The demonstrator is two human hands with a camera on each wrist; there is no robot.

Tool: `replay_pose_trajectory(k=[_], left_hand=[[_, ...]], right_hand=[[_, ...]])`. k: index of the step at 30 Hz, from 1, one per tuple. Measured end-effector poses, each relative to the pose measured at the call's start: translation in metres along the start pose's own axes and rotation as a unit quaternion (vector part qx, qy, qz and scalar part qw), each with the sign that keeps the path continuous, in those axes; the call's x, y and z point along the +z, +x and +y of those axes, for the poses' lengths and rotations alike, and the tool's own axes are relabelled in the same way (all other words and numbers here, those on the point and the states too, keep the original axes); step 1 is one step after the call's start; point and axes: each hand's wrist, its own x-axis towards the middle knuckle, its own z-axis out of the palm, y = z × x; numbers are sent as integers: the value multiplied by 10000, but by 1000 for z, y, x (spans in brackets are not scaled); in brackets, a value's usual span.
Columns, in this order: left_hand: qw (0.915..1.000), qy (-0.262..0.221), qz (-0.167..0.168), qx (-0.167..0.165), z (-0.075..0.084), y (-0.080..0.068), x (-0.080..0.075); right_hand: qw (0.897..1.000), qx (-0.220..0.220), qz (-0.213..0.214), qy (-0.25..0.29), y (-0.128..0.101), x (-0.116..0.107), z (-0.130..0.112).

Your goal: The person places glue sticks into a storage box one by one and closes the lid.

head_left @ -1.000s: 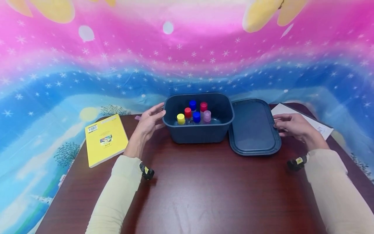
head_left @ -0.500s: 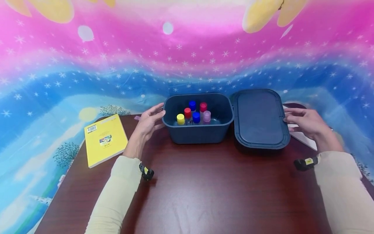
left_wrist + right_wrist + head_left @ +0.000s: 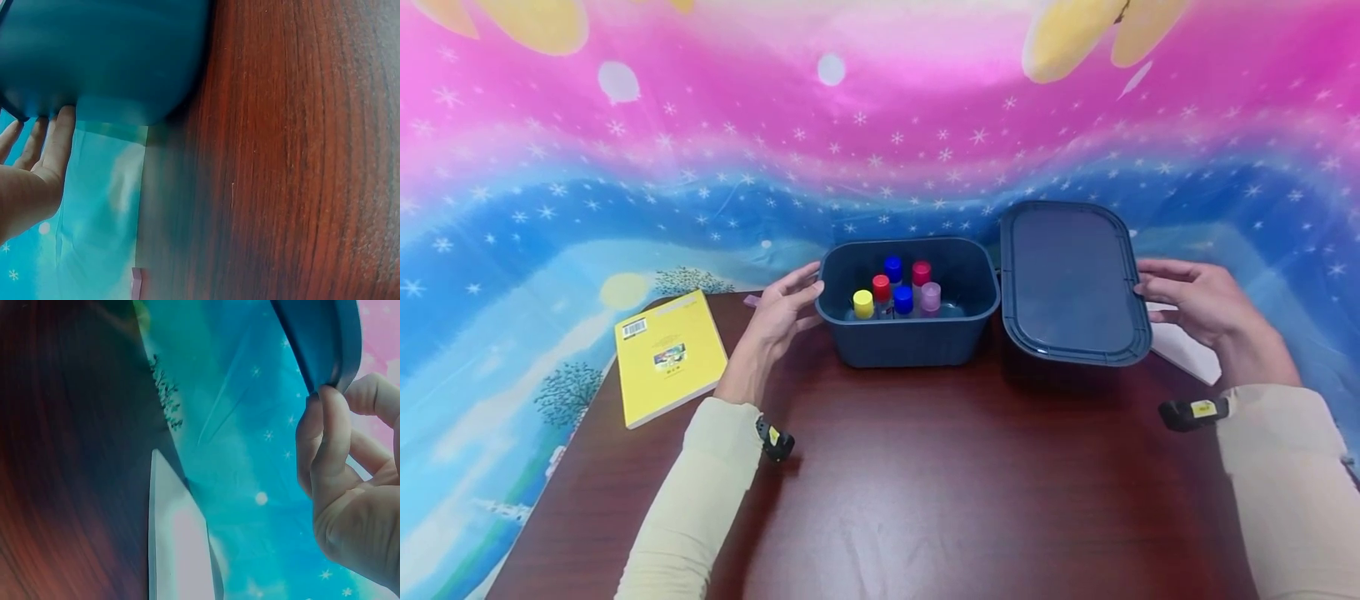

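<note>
A dark blue-grey plastic box (image 3: 910, 343) stands on the table with several small bottles in it. Their caps are yellow (image 3: 863, 304), red, blue and pale purple. My left hand (image 3: 782, 312) is at the box's left end; its fairly straight fingers (image 3: 59, 140) touch the outer wall in the left wrist view. To the right of the box, the matching lid (image 3: 1075, 283) is held up off the table, tilted, with its far end higher. My right hand (image 3: 1195, 304) pinches the lid's right edge between thumb and fingers, as the right wrist view shows.
A yellow book (image 3: 672, 362) lies at the table's left edge. A white book or stack of paper (image 3: 1183, 346) lies at the right, partly behind my right hand. A small pink object (image 3: 752, 301) sits behind my left wrist. A printed cloth (image 3: 880, 150) hangs behind the brown table (image 3: 940, 475).
My right hand has lifted the lid from the table, raising it up and slightly to the right, with its tilt changing. The left hand and the box have stayed put.
</note>
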Motion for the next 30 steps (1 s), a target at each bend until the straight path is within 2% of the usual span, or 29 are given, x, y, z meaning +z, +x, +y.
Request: replay_pose_trajectory(k=[8, 14, 19, 24, 27, 30], left_hand=[[9999, 75, -35, 103, 0, 1, 0], [9990, 202, 287, 287, 1, 0, -3], [9942, 173, 666, 830, 8, -1, -3], [9824, 166, 981, 1582, 21, -6, 2], [9755, 123, 1049, 1932, 26, -9, 6], [9708, 299, 1015, 2154, 28, -12, 13]], right_hand=[[9999, 9, -34, 128, -2, 6, -8], [9996, -173, -83, 219, -1, 26, -15], [9993, -317, 39, 173, -3, 48, -22], [9987, -438, 248, 127, -2, 69, -27], [9977, -516, 343, 262, 0, 82, -28], [9955, -622, 364, 622, 2, 95, -28]])
